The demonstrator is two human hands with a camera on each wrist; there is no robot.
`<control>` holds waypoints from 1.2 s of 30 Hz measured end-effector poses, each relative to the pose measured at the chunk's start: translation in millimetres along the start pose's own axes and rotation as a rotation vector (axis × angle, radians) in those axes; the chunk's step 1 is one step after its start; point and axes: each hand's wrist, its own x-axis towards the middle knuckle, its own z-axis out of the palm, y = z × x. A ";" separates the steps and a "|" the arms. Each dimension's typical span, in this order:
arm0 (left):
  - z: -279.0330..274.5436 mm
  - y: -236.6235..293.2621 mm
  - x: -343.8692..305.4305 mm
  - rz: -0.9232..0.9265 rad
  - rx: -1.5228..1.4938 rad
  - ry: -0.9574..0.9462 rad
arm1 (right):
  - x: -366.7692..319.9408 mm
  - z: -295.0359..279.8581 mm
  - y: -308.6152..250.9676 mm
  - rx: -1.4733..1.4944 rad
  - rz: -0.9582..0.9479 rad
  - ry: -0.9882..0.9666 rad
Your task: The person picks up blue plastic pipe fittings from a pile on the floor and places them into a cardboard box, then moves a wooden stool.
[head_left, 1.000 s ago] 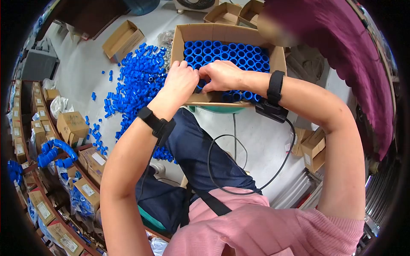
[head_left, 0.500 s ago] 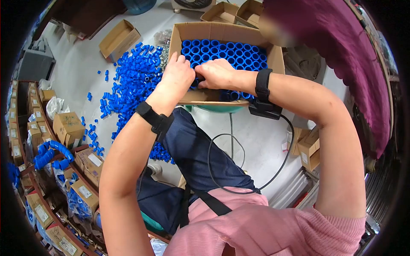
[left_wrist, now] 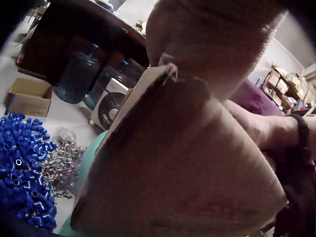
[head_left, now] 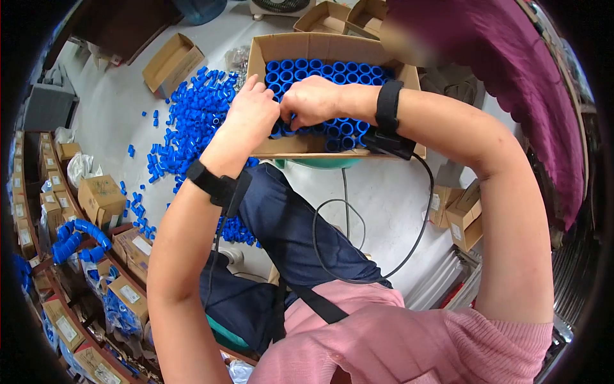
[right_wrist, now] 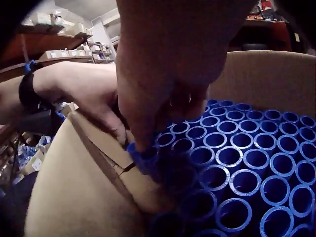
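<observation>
A cardboard box (head_left: 320, 45) holds rows of upright blue pipe fittings (right_wrist: 229, 156), their round open ends facing up. My left hand (head_left: 254, 110) grips the box's left wall, with the fingers over the edge and the thumb on the inner side. Inside the near-left corner my right hand (head_left: 312, 102) pinches a blue pipe fitting (right_wrist: 143, 162), which leans against the cardboard in the right wrist view. The left thumb comes close to that fitting. From the left wrist, the box wall (left_wrist: 182, 163) hides most of the contents.
Loose blue fittings (head_left: 195, 112) lie heaped on the floor left of the box, beside small metal pieces (left_wrist: 64, 165). An open carton (head_left: 171, 63) stands beyond the heap. A black cable (head_left: 313, 237) loops near my lap. Shelves of boxes (head_left: 102, 195) line the left.
The right hand has moved slightly back and left in the box, uncovering more fittings near the front wall. The left hand stays on the left wall. The head view has shifted a little.
</observation>
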 end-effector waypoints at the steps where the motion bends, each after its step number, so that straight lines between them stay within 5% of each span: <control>1: -1.9 -3.0 0.4 0.002 0.001 0.002 | 2.0 2.4 -1.2 -0.049 -0.044 -0.016; 4: -6.9 -16.7 -8.3 -0.031 -0.427 0.251 | 4.7 6.9 -5.0 -0.068 -0.071 0.040; 9: -5.9 -23.9 -38.4 -0.139 -0.554 0.559 | 2.7 4.9 -2.9 -0.163 -0.292 0.128; 20: -1.8 -1.7 -56.1 -0.346 -0.746 0.596 | 24.0 18.2 -6.6 -0.627 -0.444 0.058; 30: -0.8 2.2 -60.3 -0.387 -0.819 0.598 | 8.9 5.3 -4.9 -0.327 -0.325 0.161; 36: -4.6 2.0 -64.2 -0.425 -0.849 0.652 | -16.4 4.2 -10.9 -0.351 -0.226 -0.169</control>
